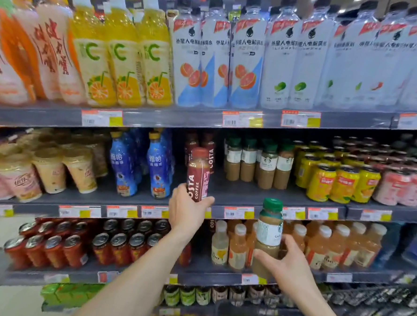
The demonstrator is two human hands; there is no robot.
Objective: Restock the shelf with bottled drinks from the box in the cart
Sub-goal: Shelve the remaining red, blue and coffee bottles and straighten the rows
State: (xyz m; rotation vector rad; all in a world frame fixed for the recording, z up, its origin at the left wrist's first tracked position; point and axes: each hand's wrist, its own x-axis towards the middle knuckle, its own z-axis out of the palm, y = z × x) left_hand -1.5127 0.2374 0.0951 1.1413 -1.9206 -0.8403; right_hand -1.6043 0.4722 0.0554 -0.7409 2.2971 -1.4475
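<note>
My left hand point(187, 209) grips the lower part of a maroon Costa coffee bottle point(198, 173), held upright at the front edge of the middle shelf point(249, 197), in front of two more Costa bottles point(209, 148). My right hand point(285, 261) holds a green-capped coffee bottle point(269, 232) from below, upright, in front of the lower shelf. Matching green-capped coffee bottles point(258, 161) stand further right on the middle shelf. The box is not in view.
Blue bottles point(157, 164) stand left of the Costa slot, yellow cans point(335, 182) to the right. The top shelf carries large juice and water bottles point(243, 57). Red cans point(58, 246) and orange drinks point(324, 245) fill the lower shelf. A black wire cart point(374, 304) sits at lower right.
</note>
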